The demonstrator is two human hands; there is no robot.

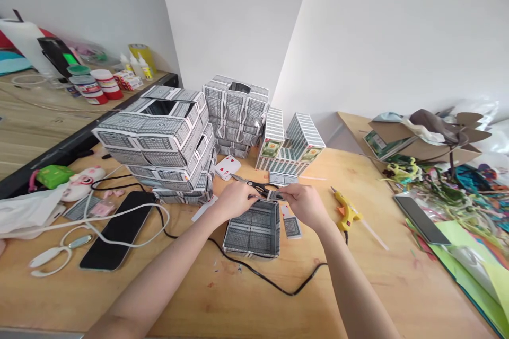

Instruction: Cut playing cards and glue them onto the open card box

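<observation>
An open box made of grey-patterned playing cards (251,229) lies on the table below my hands. At its far rim my left hand (238,198) is closed in a pinch; what its fingertips hold is too small to make out. My right hand (305,202) pinches at the edge of a grey-backed playing card (275,195), just beyond the box's far right corner. Scissors with black handles (260,187) lie beyond my fingertips, blades pointing left. A pair of loose cards (292,226) rests right of the box.
Stacked card-built boxes (159,137) stand at left, another card structure (236,111) behind, and a slatted card piece (292,140) beside it. A yellow glue gun (347,213) lies right; its black cord (254,271) crosses in front. Phones (117,230) and craft clutter line both sides.
</observation>
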